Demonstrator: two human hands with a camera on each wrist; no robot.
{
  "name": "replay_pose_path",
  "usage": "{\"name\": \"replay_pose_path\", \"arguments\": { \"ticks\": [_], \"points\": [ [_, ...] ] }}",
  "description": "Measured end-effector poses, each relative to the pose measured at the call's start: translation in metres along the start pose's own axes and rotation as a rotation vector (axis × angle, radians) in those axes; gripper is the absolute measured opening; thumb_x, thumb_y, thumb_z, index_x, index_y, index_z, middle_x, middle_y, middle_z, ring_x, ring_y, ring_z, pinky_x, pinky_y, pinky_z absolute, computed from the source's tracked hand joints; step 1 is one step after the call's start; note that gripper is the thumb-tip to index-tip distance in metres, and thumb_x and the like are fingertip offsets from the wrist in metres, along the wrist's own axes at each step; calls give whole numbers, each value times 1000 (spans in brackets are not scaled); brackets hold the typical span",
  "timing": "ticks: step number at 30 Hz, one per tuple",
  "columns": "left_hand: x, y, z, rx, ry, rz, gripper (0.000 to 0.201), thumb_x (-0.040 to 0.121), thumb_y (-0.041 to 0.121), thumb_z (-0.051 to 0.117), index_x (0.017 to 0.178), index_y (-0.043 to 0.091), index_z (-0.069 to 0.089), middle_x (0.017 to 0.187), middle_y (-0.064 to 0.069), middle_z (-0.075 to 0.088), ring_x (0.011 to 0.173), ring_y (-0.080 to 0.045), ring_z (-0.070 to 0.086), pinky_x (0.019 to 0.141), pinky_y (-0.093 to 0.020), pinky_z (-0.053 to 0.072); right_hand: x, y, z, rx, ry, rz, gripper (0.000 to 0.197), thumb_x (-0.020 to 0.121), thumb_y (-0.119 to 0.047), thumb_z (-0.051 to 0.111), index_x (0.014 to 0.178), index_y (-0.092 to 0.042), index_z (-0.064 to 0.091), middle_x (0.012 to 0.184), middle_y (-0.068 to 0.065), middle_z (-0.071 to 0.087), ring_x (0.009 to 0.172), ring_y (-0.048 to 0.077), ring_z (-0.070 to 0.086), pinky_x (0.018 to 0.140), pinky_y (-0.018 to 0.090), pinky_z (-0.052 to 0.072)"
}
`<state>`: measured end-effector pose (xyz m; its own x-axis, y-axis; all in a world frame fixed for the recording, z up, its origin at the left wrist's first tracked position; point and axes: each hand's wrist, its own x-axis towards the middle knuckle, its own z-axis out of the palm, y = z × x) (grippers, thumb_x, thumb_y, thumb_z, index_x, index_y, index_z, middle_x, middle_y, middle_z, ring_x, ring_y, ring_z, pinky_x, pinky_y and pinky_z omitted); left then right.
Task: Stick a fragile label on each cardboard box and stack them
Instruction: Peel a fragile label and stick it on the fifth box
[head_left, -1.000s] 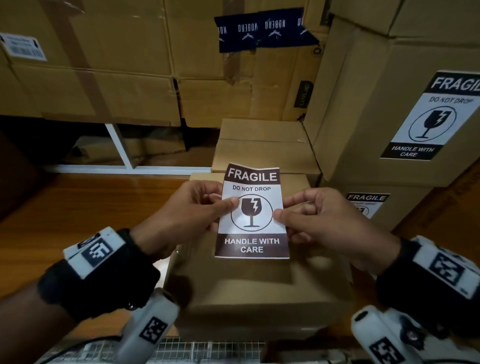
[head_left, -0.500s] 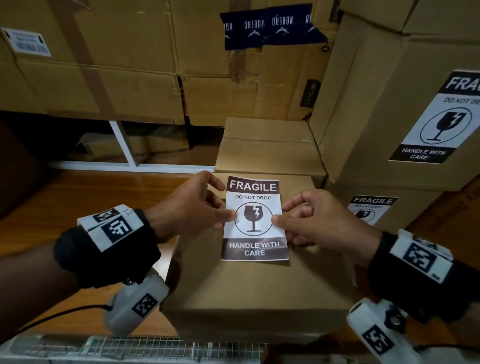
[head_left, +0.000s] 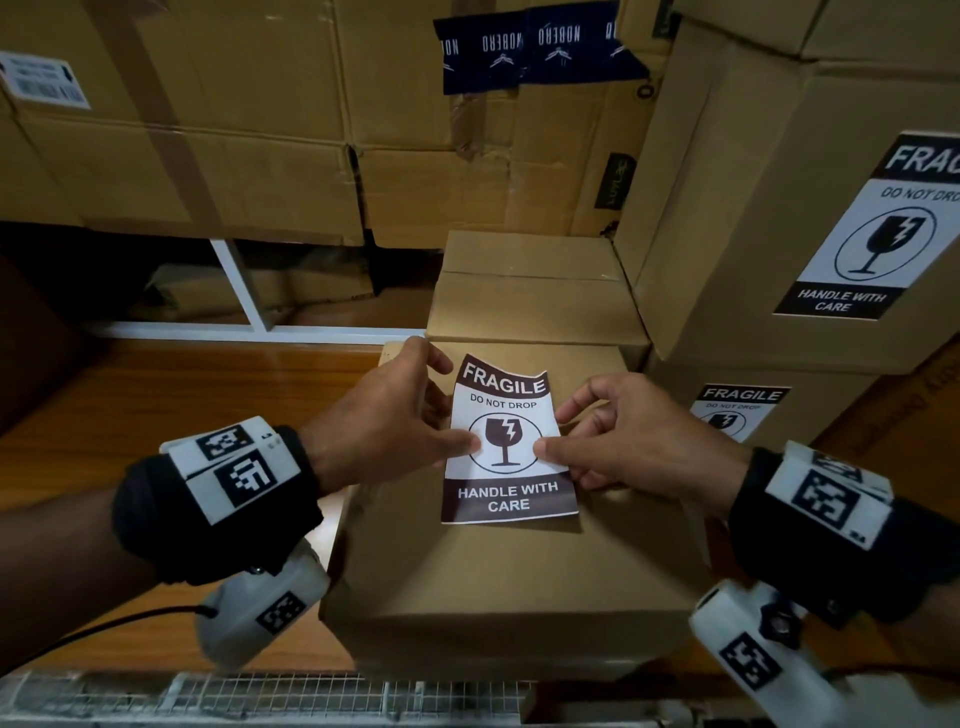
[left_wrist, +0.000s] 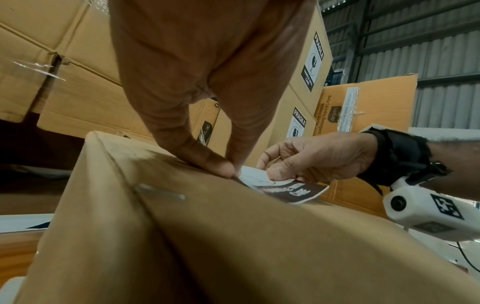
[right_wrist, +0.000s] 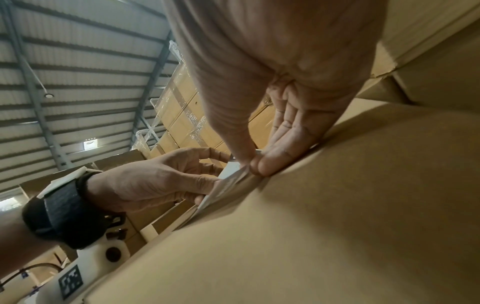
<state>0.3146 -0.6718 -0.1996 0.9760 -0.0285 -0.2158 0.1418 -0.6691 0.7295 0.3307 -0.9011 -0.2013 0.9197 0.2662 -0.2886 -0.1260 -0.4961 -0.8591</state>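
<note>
A brown-and-white fragile label (head_left: 509, 441) lies low over the top of the plain cardboard box (head_left: 498, 571) in front of me. My left hand (head_left: 395, 426) pinches the label's left edge and my right hand (head_left: 618, 441) pinches its right edge. The label's near end rests on the box top while its far end curls up a little. In the left wrist view my left hand (left_wrist: 223, 166) presses the label (left_wrist: 283, 187) down at its edge, with my right hand (left_wrist: 306, 162) opposite. From the right wrist, my right hand (right_wrist: 254, 162) pinches the label (right_wrist: 228, 181) against the box (right_wrist: 337, 226).
A second plain box (head_left: 530, 291) stands just behind. At the right is a stack of labelled boxes (head_left: 779, 234) with fragile labels (head_left: 872, 228) facing me. Large cartons (head_left: 208, 114) form a wall behind. A wooden surface (head_left: 156, 395) extends to the left.
Both hands have carried the label down and slightly away from me, from held up above the box to lying low on its top.
</note>
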Motion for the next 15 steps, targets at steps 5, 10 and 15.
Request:
{"name": "replay_pose_path", "arguments": {
  "ticks": [5,10,15],
  "points": [
    [1,-1,0,7,7,2,74,80,25,86,135,28,37,103,9,64,90,-10,68,62,-23,60,-1,-2,1,-38,5,0,34,82,-14,87,104,-7,62,74,9,75,62,16,67,53,25,56],
    [2,-2,3,27,19,7,75,80,26,87,135,28,37,101,9,64,88,-10,68,58,-22,59,-1,-2,2,-71,22,-8,33,83,-13,87,103,-8,62,67,3,73,55,9,66,47,20,51],
    [1,-4,6,65,46,41,84,76,24,90,139,31,34,127,1,52,101,-18,67,65,-27,63,1,-3,4,-123,33,-1,36,81,-18,89,102,-11,61,69,1,74,59,12,69,46,22,50]
  ]
}}
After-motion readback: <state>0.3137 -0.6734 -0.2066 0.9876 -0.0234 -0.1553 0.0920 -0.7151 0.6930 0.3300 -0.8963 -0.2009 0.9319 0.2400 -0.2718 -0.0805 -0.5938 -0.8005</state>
